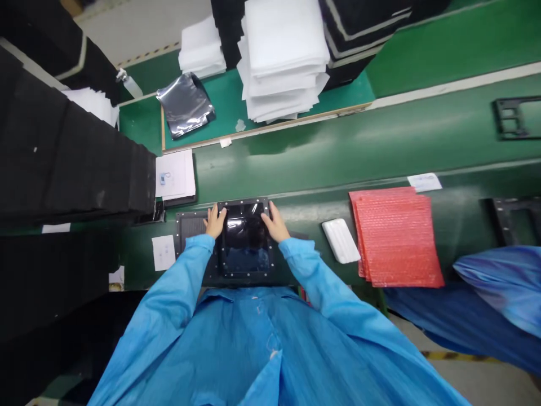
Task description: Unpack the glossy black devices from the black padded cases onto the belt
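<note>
A black rectangular panel (247, 242) with a glossy dark middle and small light dots around its frame lies in front of me. My left hand (215, 223) grips its upper left edge, the thumb on top. On the opposite side my right hand (276, 224) holds the upper right edge, thumb over the frame. Beneath and to the left, a second black panel (189, 226) with a ribbed surface partly shows. The undersides of both hands are hidden.
Right of the panel lie a white padded block (341, 241) and red bubble-wrap sheets (395, 237). White sheets (285, 45) and a dark plastic bag (186, 105) sit on the back shelf. Black boxes (76, 146) rise at left. A co-worker's blue sleeve (502, 282) is at right.
</note>
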The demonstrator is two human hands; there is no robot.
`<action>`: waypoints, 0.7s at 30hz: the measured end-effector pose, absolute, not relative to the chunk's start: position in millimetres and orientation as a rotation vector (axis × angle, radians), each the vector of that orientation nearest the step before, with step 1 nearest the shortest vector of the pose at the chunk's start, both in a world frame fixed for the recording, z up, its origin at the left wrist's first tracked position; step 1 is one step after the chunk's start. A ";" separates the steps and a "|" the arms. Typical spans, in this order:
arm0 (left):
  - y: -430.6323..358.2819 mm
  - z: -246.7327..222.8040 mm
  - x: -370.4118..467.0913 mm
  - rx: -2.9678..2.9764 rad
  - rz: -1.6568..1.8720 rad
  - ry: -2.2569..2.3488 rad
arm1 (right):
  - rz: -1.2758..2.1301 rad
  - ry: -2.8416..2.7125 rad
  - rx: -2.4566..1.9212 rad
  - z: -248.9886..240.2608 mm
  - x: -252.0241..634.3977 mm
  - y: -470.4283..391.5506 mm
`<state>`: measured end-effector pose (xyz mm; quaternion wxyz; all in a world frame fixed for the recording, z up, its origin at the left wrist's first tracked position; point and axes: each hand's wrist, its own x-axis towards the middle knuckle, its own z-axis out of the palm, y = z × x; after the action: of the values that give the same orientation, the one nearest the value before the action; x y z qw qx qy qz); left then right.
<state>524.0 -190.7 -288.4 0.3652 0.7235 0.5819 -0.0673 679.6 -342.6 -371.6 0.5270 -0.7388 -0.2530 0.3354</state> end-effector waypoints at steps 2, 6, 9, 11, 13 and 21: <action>-180.5 -289.2 540.1 1.799 -0.159 1.565 | 0.826 -0.577 -1.728 -369.0 698.6 -315.6; -191.7 -295.6 537.8 1.831 -0.107 1.564 | 0.785 -0.548 -1.651 -370.1 700.4 -313.4; -190.1 -296.6 541.0 1.884 -0.114 1.567 | 0.742 -0.540 -1.614 -374.8 699.3 -316.5; -187.3 -294.1 546.9 1.882 -0.147 1.629 | 0.760 -0.535 -1.615 -380.5 702.3 -310.7; -197.0 -287.6 545.4 1.952 -0.162 1.636 | 0.781 -0.533 -1.641 -384.6 705.2 -303.5; -324.3 -290.4 438.3 2.529 -0.416 0.323 | 0.405 -0.949 -2.010 -353.5 695.5 -307.1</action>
<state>438.3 -324.3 -290.4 0.2756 0.9411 0.1200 -0.1548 695.5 -307.1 -353.5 0.4269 -0.8046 -0.3797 0.1620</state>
